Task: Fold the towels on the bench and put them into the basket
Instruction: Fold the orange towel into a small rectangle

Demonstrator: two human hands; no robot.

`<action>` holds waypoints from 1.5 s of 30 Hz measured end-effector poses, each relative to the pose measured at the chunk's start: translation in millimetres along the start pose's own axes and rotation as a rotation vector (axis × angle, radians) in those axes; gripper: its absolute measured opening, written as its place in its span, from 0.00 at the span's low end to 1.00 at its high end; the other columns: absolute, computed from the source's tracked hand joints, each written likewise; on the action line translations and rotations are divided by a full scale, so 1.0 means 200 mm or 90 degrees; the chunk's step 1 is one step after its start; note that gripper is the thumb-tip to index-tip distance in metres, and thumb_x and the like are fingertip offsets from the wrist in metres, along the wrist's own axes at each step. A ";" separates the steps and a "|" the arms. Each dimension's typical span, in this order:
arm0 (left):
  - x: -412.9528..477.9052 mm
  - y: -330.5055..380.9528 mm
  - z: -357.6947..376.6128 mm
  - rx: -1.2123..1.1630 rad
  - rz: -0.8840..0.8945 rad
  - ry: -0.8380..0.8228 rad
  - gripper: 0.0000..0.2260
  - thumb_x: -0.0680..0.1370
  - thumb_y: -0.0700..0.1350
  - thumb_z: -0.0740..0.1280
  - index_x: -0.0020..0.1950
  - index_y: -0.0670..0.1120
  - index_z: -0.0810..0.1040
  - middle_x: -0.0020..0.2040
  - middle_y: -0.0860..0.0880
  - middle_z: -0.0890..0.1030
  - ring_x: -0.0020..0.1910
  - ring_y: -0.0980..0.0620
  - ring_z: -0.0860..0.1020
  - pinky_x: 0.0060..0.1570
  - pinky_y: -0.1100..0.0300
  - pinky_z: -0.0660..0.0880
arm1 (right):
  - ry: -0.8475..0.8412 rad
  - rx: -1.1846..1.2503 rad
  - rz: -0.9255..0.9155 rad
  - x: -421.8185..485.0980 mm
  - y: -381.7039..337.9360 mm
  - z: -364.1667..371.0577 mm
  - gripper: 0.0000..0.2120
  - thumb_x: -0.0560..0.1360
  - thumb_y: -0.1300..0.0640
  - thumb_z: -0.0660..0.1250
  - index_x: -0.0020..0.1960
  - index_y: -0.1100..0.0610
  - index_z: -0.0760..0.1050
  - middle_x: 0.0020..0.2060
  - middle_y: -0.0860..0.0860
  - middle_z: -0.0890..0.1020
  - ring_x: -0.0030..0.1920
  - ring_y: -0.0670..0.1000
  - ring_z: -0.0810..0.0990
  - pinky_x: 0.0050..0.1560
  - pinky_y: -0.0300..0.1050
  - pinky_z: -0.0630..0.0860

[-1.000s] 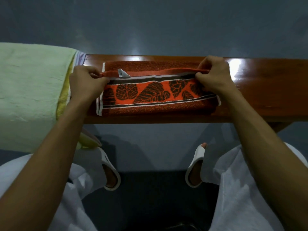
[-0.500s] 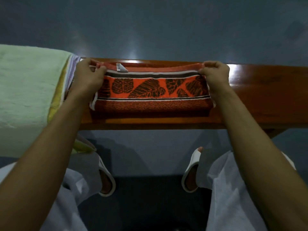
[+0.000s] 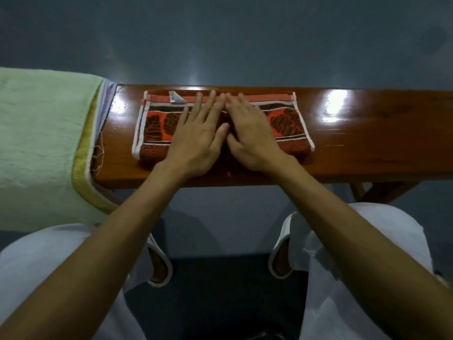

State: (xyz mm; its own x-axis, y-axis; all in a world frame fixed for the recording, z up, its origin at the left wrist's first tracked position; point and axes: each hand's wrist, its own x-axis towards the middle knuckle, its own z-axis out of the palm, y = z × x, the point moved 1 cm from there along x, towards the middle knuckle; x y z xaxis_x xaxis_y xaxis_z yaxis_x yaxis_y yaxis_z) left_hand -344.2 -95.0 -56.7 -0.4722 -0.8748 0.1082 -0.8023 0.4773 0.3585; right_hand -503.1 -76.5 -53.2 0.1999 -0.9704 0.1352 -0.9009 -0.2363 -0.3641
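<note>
An orange towel [image 3: 284, 123] with a dark leaf pattern and white edging lies folded into a long strip on the wooden bench [image 3: 367, 138]. A small white label shows near its far left edge. My left hand [image 3: 198, 133] and my right hand [image 3: 250, 133] lie side by side on the middle of the towel, fingers straight and pressing flat, fingertips at its far edge. No basket is in view.
A stack of towels [image 3: 41, 143], pale green on top with yellow and striped ones under it, covers the bench's left end and hangs over its front. The grey floor lies beyond. My knees in white trousers and white slippers [image 3: 282, 249] are below the bench.
Both hands let go of the towel's far corners and came together at its middle, now lying flat on it. The top layer lies folded down to the far edge.
</note>
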 end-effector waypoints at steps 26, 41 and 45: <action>-0.24 -0.24 -0.04 0.140 -0.206 -0.013 0.35 0.85 0.63 0.45 0.85 0.42 0.45 0.85 0.42 0.47 0.84 0.45 0.44 0.81 0.45 0.44 | -0.049 -0.036 0.187 -0.23 0.35 -0.16 0.36 0.84 0.42 0.57 0.84 0.53 0.44 0.84 0.54 0.49 0.83 0.55 0.47 0.81 0.61 0.50; -0.24 -0.03 -0.07 0.086 -0.115 0.126 0.16 0.81 0.54 0.64 0.64 0.46 0.77 0.64 0.43 0.77 0.64 0.42 0.72 0.64 0.46 0.70 | 0.036 0.079 0.515 -0.19 0.45 -0.32 0.18 0.73 0.43 0.75 0.49 0.57 0.78 0.44 0.54 0.83 0.46 0.57 0.82 0.44 0.49 0.78; -0.23 0.01 -0.06 0.072 -0.117 0.102 0.20 0.81 0.56 0.65 0.69 0.47 0.77 0.69 0.44 0.76 0.67 0.41 0.70 0.66 0.44 0.70 | 0.012 0.176 0.507 -0.17 0.43 -0.37 0.12 0.77 0.52 0.72 0.39 0.55 0.76 0.40 0.54 0.82 0.41 0.52 0.81 0.36 0.44 0.72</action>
State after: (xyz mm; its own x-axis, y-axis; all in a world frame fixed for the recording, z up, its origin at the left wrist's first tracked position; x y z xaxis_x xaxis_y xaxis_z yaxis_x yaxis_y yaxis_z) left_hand -318.6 -54.7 -50.0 -0.2580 -0.9455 0.1988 -0.9093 0.3071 0.2807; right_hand -616.5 -59.6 -20.8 -0.4645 -0.8516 -0.2429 -0.6429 0.5129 -0.5689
